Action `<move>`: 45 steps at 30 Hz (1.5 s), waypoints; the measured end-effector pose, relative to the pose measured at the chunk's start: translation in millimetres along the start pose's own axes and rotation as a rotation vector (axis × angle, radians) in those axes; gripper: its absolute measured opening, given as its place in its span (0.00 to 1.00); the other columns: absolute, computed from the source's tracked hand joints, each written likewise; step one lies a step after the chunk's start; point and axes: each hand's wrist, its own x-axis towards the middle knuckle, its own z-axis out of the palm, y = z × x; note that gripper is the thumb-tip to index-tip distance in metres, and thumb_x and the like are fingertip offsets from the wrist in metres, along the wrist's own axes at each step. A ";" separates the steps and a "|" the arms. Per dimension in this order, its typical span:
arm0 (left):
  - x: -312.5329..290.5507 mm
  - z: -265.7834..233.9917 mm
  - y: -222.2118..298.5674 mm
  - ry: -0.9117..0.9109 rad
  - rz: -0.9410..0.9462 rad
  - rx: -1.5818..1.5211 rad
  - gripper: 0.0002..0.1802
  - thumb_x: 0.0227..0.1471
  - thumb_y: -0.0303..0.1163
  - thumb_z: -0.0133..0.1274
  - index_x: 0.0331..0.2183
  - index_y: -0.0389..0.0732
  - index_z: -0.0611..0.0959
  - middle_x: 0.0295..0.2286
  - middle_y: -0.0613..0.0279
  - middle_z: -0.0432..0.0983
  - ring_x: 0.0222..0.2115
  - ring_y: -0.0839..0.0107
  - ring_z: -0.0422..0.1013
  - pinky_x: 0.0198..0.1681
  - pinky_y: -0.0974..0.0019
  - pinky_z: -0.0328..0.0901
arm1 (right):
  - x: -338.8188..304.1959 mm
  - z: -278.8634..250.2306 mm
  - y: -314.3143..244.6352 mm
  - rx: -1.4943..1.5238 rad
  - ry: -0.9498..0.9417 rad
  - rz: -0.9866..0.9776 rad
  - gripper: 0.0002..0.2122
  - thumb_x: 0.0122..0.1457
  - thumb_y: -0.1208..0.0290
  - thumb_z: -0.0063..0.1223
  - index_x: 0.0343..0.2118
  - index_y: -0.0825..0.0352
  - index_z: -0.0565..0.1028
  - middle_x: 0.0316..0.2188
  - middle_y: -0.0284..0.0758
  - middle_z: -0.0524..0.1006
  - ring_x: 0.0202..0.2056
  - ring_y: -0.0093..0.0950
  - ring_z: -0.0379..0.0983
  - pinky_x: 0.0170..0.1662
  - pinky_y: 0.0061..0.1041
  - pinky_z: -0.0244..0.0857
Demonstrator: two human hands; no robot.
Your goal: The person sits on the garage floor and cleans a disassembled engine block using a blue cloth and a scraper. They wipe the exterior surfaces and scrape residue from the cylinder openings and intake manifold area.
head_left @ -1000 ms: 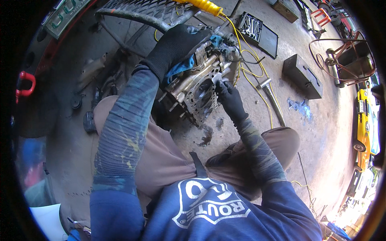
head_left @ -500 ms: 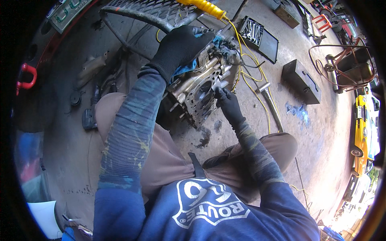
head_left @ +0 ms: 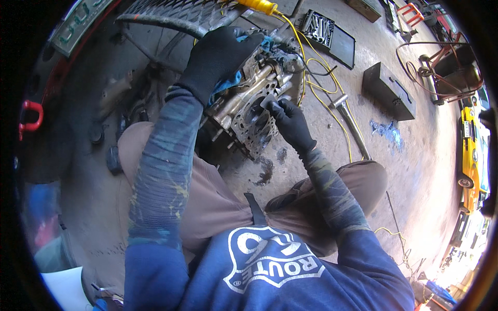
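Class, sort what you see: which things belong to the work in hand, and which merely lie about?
In use: left hand, blue rag, engine part, right hand, small flat piece.
Lying about: hammer, open socket case, dark metal box, yellow cable.

A grey steel hammer (head_left: 350, 122) lies on the stained concrete floor (head_left: 425, 171), crossed by a thin yellow cable (head_left: 324, 98). Beyond it sits a closed dark metal toolbox (head_left: 389, 90). An open black case of wrenches (head_left: 328, 32) lies further off. A blue paint stain (head_left: 386, 132) marks the floor beside the hammer.
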 end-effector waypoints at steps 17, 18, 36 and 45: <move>-0.3 1.9 -0.3 0.040 0.016 -0.036 0.41 0.56 0.67 0.52 0.44 0.33 0.86 0.38 0.40 0.83 0.41 0.48 0.81 0.47 0.50 0.74 | 13.3 -3.4 -15.3 0.091 -0.026 0.069 0.20 0.69 0.55 0.52 0.43 0.72 0.79 0.32 0.43 0.81 0.35 0.30 0.75 0.43 0.33 0.69; 0.4 0.7 -0.6 0.026 0.031 -0.034 0.40 0.56 0.67 0.52 0.44 0.34 0.86 0.39 0.40 0.83 0.41 0.48 0.81 0.47 0.51 0.73 | 13.8 -3.8 -15.8 0.063 0.017 0.144 0.19 0.69 0.55 0.52 0.43 0.72 0.79 0.32 0.43 0.81 0.35 0.30 0.76 0.43 0.33 0.69; -1.1 -5.1 0.3 -0.014 0.110 0.045 0.37 0.59 0.65 0.49 0.48 0.40 0.86 0.41 0.43 0.83 0.43 0.50 0.80 0.49 0.52 0.72 | 23.7 -17.9 -36.2 -0.189 0.055 -0.073 0.18 0.67 0.52 0.53 0.42 0.65 0.81 0.35 0.47 0.82 0.38 0.48 0.80 0.42 0.43 0.71; -4.3 -4.6 5.3 -0.006 -0.011 -0.071 0.37 0.58 0.66 0.51 0.46 0.40 0.87 0.40 0.44 0.84 0.42 0.50 0.81 0.48 0.51 0.73 | 24.7 -18.9 -55.5 -0.319 0.120 -0.261 0.14 0.66 0.55 0.56 0.39 0.63 0.81 0.32 0.43 0.81 0.36 0.46 0.79 0.39 0.44 0.70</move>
